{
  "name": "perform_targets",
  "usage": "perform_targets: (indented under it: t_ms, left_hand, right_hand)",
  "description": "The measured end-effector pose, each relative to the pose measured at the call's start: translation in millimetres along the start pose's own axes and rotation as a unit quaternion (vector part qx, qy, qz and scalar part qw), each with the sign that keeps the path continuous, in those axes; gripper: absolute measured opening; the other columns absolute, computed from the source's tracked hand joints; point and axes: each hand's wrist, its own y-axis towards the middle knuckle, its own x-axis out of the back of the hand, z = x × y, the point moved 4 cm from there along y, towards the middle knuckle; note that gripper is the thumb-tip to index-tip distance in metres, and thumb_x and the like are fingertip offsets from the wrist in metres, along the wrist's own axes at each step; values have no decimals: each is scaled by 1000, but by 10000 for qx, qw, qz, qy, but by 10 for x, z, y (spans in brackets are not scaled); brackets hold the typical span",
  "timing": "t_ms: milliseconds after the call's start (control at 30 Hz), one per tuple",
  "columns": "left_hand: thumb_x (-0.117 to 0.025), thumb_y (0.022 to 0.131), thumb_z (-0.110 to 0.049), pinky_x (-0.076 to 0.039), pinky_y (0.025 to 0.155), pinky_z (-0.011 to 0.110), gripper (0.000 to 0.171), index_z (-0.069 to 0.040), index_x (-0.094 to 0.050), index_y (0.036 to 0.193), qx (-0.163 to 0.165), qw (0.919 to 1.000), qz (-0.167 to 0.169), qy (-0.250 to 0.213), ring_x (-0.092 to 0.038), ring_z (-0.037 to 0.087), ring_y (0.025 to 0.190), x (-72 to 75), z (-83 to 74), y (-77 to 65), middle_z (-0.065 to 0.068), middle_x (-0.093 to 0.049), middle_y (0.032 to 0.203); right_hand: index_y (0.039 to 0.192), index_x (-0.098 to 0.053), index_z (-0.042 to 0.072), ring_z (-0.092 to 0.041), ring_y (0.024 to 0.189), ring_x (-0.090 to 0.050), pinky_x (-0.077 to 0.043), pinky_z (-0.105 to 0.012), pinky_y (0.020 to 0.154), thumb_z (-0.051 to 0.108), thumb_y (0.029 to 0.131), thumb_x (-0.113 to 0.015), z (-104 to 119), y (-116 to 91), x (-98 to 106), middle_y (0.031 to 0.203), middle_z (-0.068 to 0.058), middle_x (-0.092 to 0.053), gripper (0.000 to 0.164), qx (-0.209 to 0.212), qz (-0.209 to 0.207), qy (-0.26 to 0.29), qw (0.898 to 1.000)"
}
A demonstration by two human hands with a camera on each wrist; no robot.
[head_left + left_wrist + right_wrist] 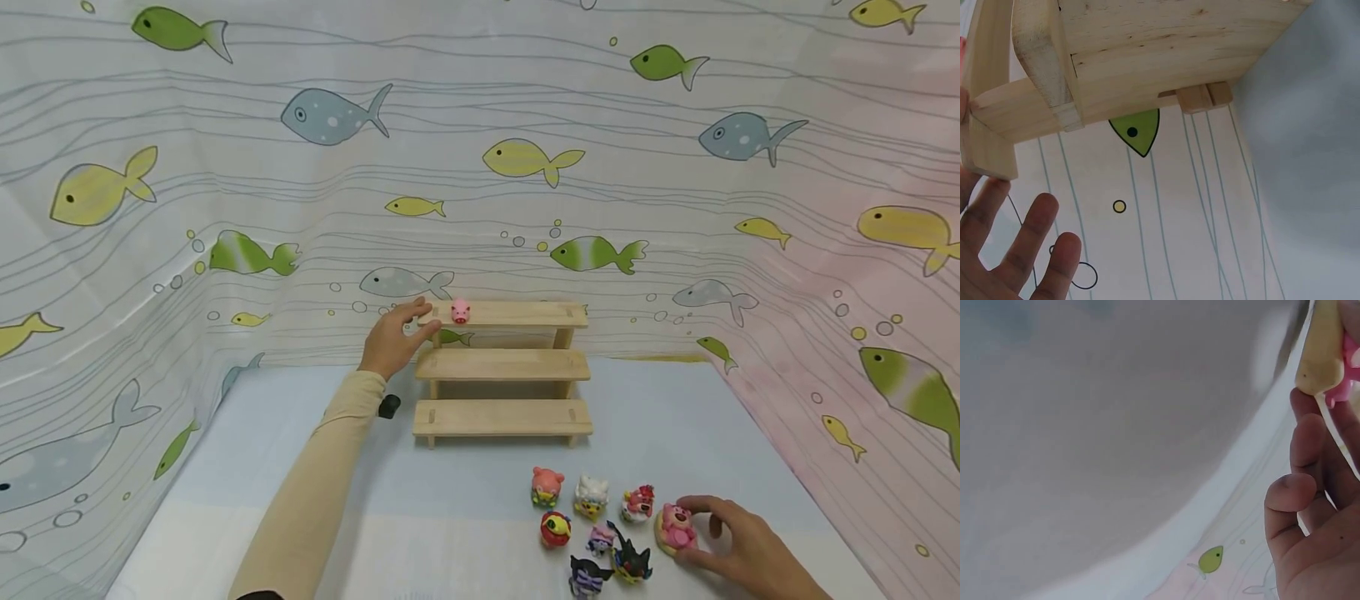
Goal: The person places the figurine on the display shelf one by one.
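Note:
A three-tier wooden shelf [502, 364] stands at the back, with a small pink pig figure [461, 312] near the left end of its top board. My left hand [393, 340] holds that end of the top board [991, 150] between thumb and fingers; the other fingers are spread below it in the left wrist view. At the front right, my right hand [738, 537] pinches a pink bear figure [678, 527] by its sides. The bear has a pale yellow back part [1321, 353], seen between the fingers in the right wrist view.
Left of the bear stand several small figures: a pink-capped one [547, 487], a white fluffy one [592, 497], a red and white one [638, 503], a red and yellow one [555, 529] and black ones [632, 560]. Fish-printed cloth [465, 100] surrounds the pale table [285, 467].

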Motion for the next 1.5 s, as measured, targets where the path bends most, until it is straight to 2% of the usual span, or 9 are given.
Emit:
perform_targets:
  t_ms: [167, 400, 600, 733, 933, 1233, 1500]
  left_hand:
    - [-68, 96, -46, -50, 97, 49, 53, -14, -64, 138, -50, 10000, 2, 35, -60, 31, 121, 5, -30, 13, 0, -51, 152]
    - [-68, 96, -47, -49, 97, 50, 53, -15, -64, 138, 6, 10000, -11, 33, -60, 30, 121, 20, -30, 17, -3, -51, 152]
    - [-68, 96, -48, -50, 97, 50, 53, -16, -64, 138, 17, 10000, -17, 67, -60, 30, 121, 23, -21, 25, -4, -51, 152]
    - [-68, 96, -49, -50, 97, 49, 53, -17, -65, 138, 37, 10000, -23, 54, -60, 29, 121, 15, -13, 38, -4, -51, 152]
    - [-69, 96, -48, -50, 97, 49, 53, -16, -64, 138, 23, 10000, -21, 33, -60, 30, 121, 34, -21, 44, -3, -51, 152]
    - [-68, 96, -48, -49, 97, 51, 54, -15, -64, 139, 96, 9999, 69, -8, -59, 32, 122, 18, -27, -6, -1, -50, 153]
    - [-68, 96, -48, -50, 96, 51, 54, -15, -64, 138, 49, 10000, 11, 47, -60, 34, 121, 10, -33, -10, 1, -51, 152]
  right_hand:
    - [124, -67, 23, -4, 76, -45, -34, -24, 59, 61, 69, -86, -43, 17, 59, 87, 12, -53, 70, 21, -400, -65, 9992]
    - [124, -67, 24, -4, 74, -46, -33, -22, 55, 47, 70, -92, -53, 98, 223, 96, 16, -60, 63, 656, -1214, 9, 9904]
    - [125, -66, 27, -9, 75, -49, -33, -22, 55, 41, 72, -93, -17, 251, 394, 95, 13, -62, 62, 962, -1573, 40, 9828]
    - [127, -65, 27, -10, 75, -48, -32, -22, 55, 41, 73, -92, 64, 362, 506, 90, 10, -58, 62, 1039, -1637, 34, 9810]
    - [129, -65, 27, -5, 79, -47, -34, -22, 57, 35, 73, -93, 244, 569, 626, 93, 12, -59, 63, 1306, -1768, 195, 9753]
    - [130, -65, 25, -6, 78, -48, -37, -23, 58, 34, 76, -92, 527, 885, 658, 88, 11, -58, 61, 1716, -1635, 338, 9709]
    - [135, -63, 25, -12, 83, -52, -40, -27, 62, 38, 82, -87, 713, 1126, 631, 102, 12, -63, 59, 1775, -1431, 539, 9722]
